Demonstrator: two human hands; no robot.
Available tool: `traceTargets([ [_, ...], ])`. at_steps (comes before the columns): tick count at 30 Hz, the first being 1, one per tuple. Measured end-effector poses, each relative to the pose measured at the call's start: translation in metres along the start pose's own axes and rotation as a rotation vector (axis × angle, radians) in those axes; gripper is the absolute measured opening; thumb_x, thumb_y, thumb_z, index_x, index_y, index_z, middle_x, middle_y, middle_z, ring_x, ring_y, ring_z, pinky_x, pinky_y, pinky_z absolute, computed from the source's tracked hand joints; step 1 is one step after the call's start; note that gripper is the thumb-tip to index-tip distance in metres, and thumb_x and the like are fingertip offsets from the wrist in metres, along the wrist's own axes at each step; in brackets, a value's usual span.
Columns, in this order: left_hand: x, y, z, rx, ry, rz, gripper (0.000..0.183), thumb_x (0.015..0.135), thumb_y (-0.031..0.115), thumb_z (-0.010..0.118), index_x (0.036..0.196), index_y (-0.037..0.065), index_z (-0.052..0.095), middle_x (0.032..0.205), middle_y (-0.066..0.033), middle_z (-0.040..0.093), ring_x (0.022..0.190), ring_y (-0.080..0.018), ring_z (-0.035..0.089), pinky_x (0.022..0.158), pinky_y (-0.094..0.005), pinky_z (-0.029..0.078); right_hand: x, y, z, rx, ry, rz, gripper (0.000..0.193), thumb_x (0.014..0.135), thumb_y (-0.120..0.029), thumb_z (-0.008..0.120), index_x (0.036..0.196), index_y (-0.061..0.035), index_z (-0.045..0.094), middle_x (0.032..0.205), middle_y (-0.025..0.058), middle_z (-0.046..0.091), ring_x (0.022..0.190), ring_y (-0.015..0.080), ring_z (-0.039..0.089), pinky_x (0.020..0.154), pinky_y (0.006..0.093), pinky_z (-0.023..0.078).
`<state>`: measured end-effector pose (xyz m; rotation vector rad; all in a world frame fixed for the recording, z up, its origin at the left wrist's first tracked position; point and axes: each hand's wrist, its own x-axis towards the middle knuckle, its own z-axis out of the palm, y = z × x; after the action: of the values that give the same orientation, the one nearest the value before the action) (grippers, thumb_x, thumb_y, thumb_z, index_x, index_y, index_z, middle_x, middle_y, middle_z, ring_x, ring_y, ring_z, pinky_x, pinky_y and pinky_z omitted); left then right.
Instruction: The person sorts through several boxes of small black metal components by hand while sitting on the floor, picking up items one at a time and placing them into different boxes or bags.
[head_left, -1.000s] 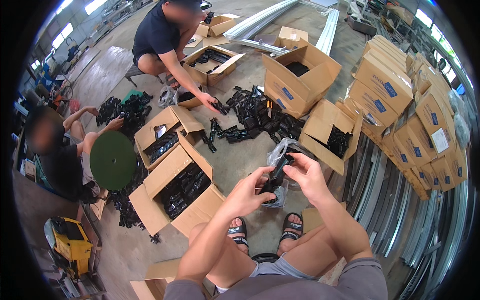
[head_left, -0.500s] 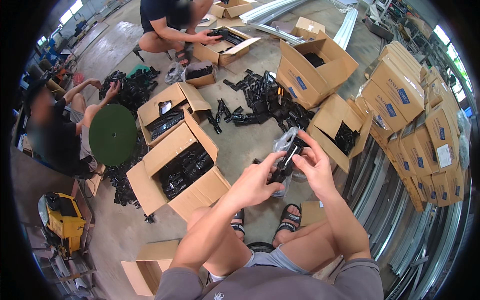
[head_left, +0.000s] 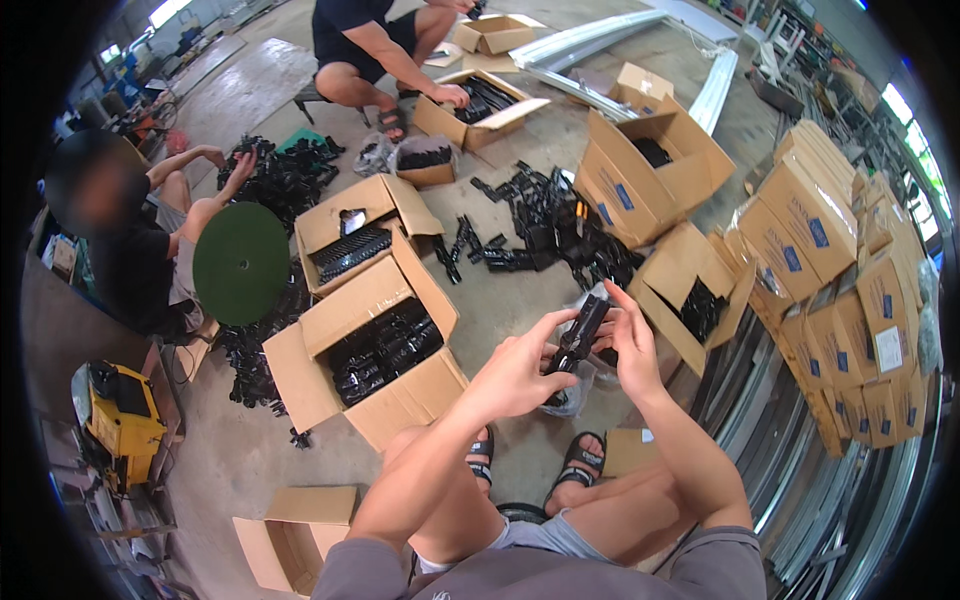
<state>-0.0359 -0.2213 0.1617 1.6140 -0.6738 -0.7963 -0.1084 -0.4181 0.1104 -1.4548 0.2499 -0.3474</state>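
A concrete floor (head_left: 560,290) is spread across the whole view, and it is crowded. Along the right, a tall stack of sealed cartons (head_left: 840,260) is banked against long metal rails (head_left: 800,500). An open box (head_left: 375,350) packed with bagged black parts is set just left of the knees; a second open box (head_left: 350,235) sits behind it, beside a green round disc (head_left: 240,262). A loose heap of black parts (head_left: 545,235) is scattered on the floor ahead, between the boxes. Two other people are seated at work farther off, one at the left and one at the top, their hands kept well apart from this spot.

At the centre, a black elongated part (head_left: 578,335) is held up above the sandalled feet, partly inside a clear plastic bag (head_left: 575,385) that hangs below it. The left hand (head_left: 520,370) is closed around the lower end of the part; the right hand (head_left: 625,340) is pinched on its upper end, fingers curled.

A slip looks possible: the film is thin and slack, so the part could be dropped onto the feet or the bag torn by a corner. The open carton (head_left: 690,295) just right of the hands could also be knocked by an elbow.
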Motion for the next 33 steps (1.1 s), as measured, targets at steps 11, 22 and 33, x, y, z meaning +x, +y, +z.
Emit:
traceTargets([
  [11,0.011,0.007,-0.009,0.291,0.214,0.015,0.085,0.079,0.007,0.077,0.151,0.026,0.035,0.109,-0.0234,0.071,0.101,-0.0446,0.067,0.087,-0.0474,0.054,-0.013,0.264,-0.045,-1.395,-0.461,0.449,0.024,0.086,-0.028,0.07,0.105,-0.0125,0.074,0.106,0.019,0.072,0.101,0.0391,0.069,0.09,0.0492,0.055],
  [22,0.01,-0.001,-0.015,0.457,0.205,0.014,0.086,0.08,0.004,0.071,0.153,0.024,0.028,0.087,-0.0262,0.069,0.085,-0.047,0.066,0.076,-0.0547,0.052,0.012,0.275,-0.064,-1.286,0.476,0.195,0.024,0.096,-0.024,0.056,0.106,-0.0018,0.06,0.105,0.0207,0.065,0.096,0.0408,0.064,0.083,0.0522,0.051],
  [33,0.011,-0.005,-0.008,0.544,0.176,0.037,0.089,0.078,0.001,0.07,0.153,0.021,0.027,0.08,-0.0249,0.069,0.078,-0.0459,0.067,0.072,-0.055,0.054,0.05,0.262,-0.108,-1.342,0.147,0.832,0.039,0.085,-0.025,0.077,0.118,-0.0055,0.068,0.124,0.0197,0.067,0.116,0.0351,0.065,0.095,0.0444,0.054],
])
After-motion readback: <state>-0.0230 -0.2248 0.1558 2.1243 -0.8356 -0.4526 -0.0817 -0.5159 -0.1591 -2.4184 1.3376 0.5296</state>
